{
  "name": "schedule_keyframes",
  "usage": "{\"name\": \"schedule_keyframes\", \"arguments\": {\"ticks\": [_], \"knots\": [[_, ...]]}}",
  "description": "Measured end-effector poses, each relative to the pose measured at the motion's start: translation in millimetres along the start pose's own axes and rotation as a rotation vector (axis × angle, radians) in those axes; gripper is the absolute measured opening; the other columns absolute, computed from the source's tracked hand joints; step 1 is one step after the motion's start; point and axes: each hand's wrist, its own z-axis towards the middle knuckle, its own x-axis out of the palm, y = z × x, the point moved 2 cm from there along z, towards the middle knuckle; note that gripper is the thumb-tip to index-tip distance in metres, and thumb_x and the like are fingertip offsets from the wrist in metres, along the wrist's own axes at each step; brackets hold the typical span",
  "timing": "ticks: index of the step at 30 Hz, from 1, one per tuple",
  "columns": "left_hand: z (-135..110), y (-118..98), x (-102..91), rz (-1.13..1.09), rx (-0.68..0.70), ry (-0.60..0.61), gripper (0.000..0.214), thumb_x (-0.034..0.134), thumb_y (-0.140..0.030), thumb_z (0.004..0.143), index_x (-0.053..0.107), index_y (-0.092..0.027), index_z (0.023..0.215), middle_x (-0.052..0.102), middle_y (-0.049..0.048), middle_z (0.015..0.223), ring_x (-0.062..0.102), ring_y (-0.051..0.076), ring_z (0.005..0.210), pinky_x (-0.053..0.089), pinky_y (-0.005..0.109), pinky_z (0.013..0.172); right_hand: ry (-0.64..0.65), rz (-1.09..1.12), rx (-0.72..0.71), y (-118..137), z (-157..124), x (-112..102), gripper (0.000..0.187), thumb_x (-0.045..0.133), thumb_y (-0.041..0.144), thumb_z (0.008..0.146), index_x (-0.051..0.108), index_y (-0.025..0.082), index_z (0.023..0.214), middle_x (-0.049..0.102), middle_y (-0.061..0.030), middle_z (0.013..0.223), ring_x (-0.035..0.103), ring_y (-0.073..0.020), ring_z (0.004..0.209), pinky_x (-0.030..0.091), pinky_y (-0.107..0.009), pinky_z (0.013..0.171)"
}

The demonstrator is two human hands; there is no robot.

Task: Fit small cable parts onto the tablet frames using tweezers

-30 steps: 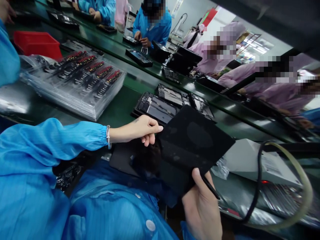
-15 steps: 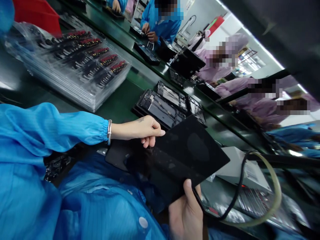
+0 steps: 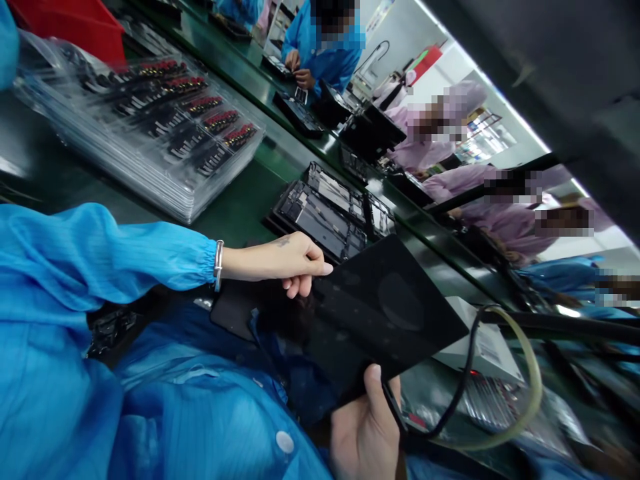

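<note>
A black glossy panel (image 3: 380, 313), like a tablet screen, is held flat over my lap. My left hand (image 3: 293, 260) pinches its far left corner, fingers curled. My right hand (image 3: 365, 433) grips its near edge with the thumb on top, and a thin black stylus-like tool (image 3: 393, 407) runs along those fingers. A second dark panel (image 3: 235, 310) lies under the first by my left wrist.
An opened tablet chassis (image 3: 325, 213) lies on the green belt (image 3: 240, 207) just beyond the panel. Stacked clear trays of small parts (image 3: 150, 140) stand far left beside a red bin (image 3: 75, 27). A white box (image 3: 480, 343) and looping hose (image 3: 530, 393) sit right. Other workers line the belt.
The view has swung left and down a little. The panel stays in both hands, tilting slightly, and my right hand has slid lower in the picture.
</note>
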Motion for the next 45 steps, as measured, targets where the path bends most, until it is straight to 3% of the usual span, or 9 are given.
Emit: {"name": "schedule_keyframes", "arguments": {"ticks": [7,16,21,27,30,34,40,45], "knots": [[-3,-3,0.9,0.008,-0.01,-0.007,0.035,0.054,-0.026,0.099,0.051,-0.014,0.066,0.064,0.0006,0.054,0.057,0.007,0.038,0.039,0.013,0.037,-0.021,0.038,0.012,2,-3,5,0.061,0.066,0.029,0.089,0.049,0.031,0.147,0.065,-0.0016,0.137,0.066,-0.022,0.118,0.055,-0.041,0.104],[-2,-2,-0.2,0.044,-0.035,-0.014,0.035,0.053,-0.025,0.099,0.053,-0.013,0.066,0.063,0.0001,0.054,0.055,0.006,0.038,0.039,0.014,0.039,-0.005,0.036,-0.003,-3,-3,4,0.057,0.064,0.032,0.092,0.049,0.031,0.147,0.059,-0.0014,0.145,0.059,-0.0237,0.129,0.055,-0.042,0.102],[0,-7,2.0,0.101,-0.022,0.003,0.035,0.053,-0.025,0.099,0.051,-0.014,0.066,0.063,0.0001,0.053,0.055,0.006,0.038,0.039,0.014,0.039,-0.021,0.054,-0.007,-3,-4,0,0.055,0.061,0.031,0.093,0.049,0.032,0.147,0.061,-0.002,0.142,0.063,-0.0233,0.122,0.059,-0.039,0.094],[29,-57,17.0,0.402,0.162,0.243,0.036,0.056,-0.021,0.096,0.053,-0.013,0.061,0.064,0.0016,0.052,0.053,0.006,0.037,0.036,0.015,0.039,0.072,-0.113,-0.162,-14,-29,-26,0.051,0.047,0.04,0.101,0.045,0.029,0.15,0.07,-0.008,0.128,0.068,-0.0238,0.114,0.06,-0.04,0.089],[48,-69,34.3,0.424,0.156,0.441,0.036,0.057,-0.017,0.095,0.053,-0.013,0.059,0.063,0.0004,0.049,0.052,0.006,0.034,0.034,0.016,0.039,-0.032,-0.203,-0.085,-32,-49,-53,0.053,0.05,0.048,0.1,0.047,0.026,0.147,0.074,-0.0078,0.117,0.07,-0.0232,0.109,0.059,-0.038,0.089],[59,-60,56.4,0.381,0.173,0.545,0.035,0.058,-0.018,0.092,0.053,-0.014,0.059,0.06,-0.0013,0.046,0.051,0.006,0.034,0.035,0.017,0.042,-0.221,-0.219,0.038,-53,-66,-81,0.061,0.065,0.052,0.092,0.048,0.027,0.145,0.077,-0.0033,0.105,0.072,-0.0216,0.103,0.057,-0.036,0.092],[74,-34,66.2,0.338,0.026,0.565,0.033,0.062,-0.02,0.09,0.054,-0.014,0.058,0.061,-0.0002,0.047,0.05,0.007,0.035,0.035,0.018,0.044,-0.218,-0.166,0.104,-65,-62,-82,0.056,0.064,0.054,0.09,0.053,0.029,0.14,0.077,-0.002,0.101,0.074,-0.0229,0.095,0.058,-0.038,0.088],[84,-20,65.3,0.307,-0.068,0.565,0.037,0.063,-0.021,0.09,0.054,-0.013,0.055,0.059,0.0008,0.046,0.047,0.006,0.033,0.031,0.017,0.04,-0.235,-0.205,0.125,-75,-59,-91,0.064,0.07,0.054,0.085,0.053,0.024,0.139,0.075,-0.0064,0.108,0.071,-0.0252,0.101,0.056,-0.04,0.09]]}}
